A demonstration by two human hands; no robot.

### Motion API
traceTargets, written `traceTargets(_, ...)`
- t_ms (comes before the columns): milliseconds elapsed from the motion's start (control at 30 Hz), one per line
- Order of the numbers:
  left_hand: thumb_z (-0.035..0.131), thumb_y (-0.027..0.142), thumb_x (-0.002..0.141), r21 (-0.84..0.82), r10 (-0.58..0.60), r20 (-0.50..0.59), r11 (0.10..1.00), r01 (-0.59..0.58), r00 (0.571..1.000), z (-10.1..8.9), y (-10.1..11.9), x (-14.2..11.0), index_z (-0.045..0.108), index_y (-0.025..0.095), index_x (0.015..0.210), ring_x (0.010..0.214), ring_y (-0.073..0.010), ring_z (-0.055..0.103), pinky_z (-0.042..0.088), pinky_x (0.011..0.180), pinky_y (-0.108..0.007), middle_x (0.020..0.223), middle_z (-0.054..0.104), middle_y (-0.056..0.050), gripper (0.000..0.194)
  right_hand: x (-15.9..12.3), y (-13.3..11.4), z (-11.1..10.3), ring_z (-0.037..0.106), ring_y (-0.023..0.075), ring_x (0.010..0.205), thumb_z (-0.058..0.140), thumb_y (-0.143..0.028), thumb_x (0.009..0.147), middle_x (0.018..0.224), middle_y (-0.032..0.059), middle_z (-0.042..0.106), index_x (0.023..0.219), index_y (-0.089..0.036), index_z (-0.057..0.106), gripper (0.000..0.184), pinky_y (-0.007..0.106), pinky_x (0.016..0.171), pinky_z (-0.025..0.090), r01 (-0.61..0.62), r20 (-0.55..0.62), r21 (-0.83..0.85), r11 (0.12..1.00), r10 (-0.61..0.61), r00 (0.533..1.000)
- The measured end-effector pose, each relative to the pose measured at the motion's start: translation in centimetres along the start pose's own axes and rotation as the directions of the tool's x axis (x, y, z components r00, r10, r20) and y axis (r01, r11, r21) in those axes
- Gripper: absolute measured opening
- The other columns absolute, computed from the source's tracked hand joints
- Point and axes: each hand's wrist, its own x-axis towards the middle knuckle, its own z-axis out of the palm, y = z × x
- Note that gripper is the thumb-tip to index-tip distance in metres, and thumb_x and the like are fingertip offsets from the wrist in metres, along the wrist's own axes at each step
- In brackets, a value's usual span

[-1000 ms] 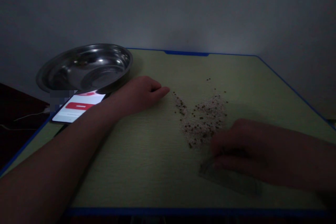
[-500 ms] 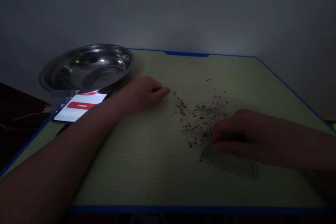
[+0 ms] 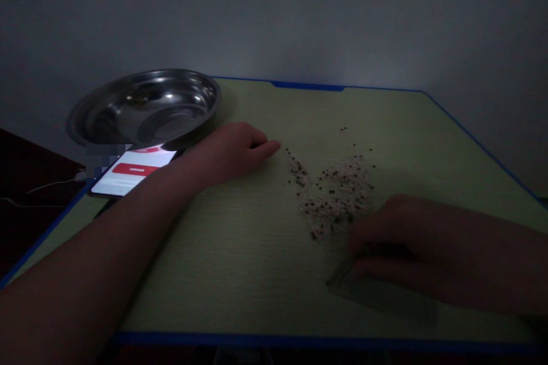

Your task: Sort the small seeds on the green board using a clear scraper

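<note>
A patch of pale grains mixed with dark beans (image 3: 338,188) is spread on the light green tabletop. Just left of its upper end rests my left hand (image 3: 242,148), fingers curled in and thumb pointing at the grains; nothing shows in it. Near the patch's lower right edge, my right hand (image 3: 394,239) has its thumb and fingers pinched on a clear, see-through container (image 3: 381,293). That container lies low over the table below the hand, and one dark bean shows at its left end. Dim light and blur hide its exact shape and the right fingertips.
A wide stainless steel basin (image 3: 149,108) stands at the back left. In front of it lies a lit phone (image 3: 132,174), partly behind my left forearm. The table (image 3: 240,262) has a blue edge, and a grey wall (image 3: 299,17) rises behind it.
My right hand and the clear container have moved toward me, baring more of the grains' lower right edge. My left hand stays in place; the view has shifted slightly.
</note>
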Motion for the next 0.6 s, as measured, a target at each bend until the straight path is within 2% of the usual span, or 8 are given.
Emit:
traceTargets(100,0.045,0.050,0.084,0.006,-0.003,-0.001,1.000,0.003,1.000,0.0,0.1,-0.1,0.050,0.016,0.050,0.048,-0.0092,0.034,0.021,0.051,-0.027,0.044,0.036,0.003,0.049,-0.4,0.0,0.1,0.062,0.0122,0.063,0.056,-0.045,0.090,0.073,-0.0050,0.067,0.079,-0.030,0.068,0.022,0.023,0.053,0.043,-0.003,-0.035,0.008,1.000,0.003,0.999)
traceTargets(300,0.045,0.048,0.084,0.020,-0.013,0.005,1.000,0.013,1.000,-0.1,0.1,0.0,0.051,0.017,0.049,0.048,-0.0098,0.035,0.022,0.052,-0.028,0.044,0.038,0.002,0.048,-0.5,-0.6,0.8,0.063,0.0129,0.065,0.059,-0.042,0.088,0.078,-0.0055,0.069,0.084,-0.033,0.070,0.015,0.024,0.053,0.044,-0.010,0.055,0.061,0.998,0.007,0.998)
traceTargets(500,0.045,0.048,0.084,0.013,-0.011,0.002,1.000,0.011,1.000,0.0,0.3,-0.1,0.049,0.017,0.049,0.047,-0.0091,0.034,0.021,0.051,-0.028,0.045,0.036,0.003,0.047,0.2,0.8,-0.1,0.062,0.0131,0.065,0.055,-0.045,0.090,0.076,-0.0038,0.068,0.082,-0.029,0.069,0.022,0.025,0.055,0.043,-0.045,-0.007,-0.012,0.999,0.045,0.999)
traceTargets(600,0.045,0.049,0.084,0.015,-0.011,-0.006,1.000,0.011,1.000,-0.1,0.3,-0.2,0.050,0.017,0.049,0.048,-0.0095,0.035,0.022,0.051,-0.028,0.045,0.036,0.003,0.048,0.5,0.9,-0.4,0.060,0.0112,0.063,0.054,-0.044,0.092,0.074,-0.0051,0.068,0.083,-0.028,0.068,0.023,0.024,0.055,0.041,-0.027,-0.004,0.006,1.000,0.027,1.000)
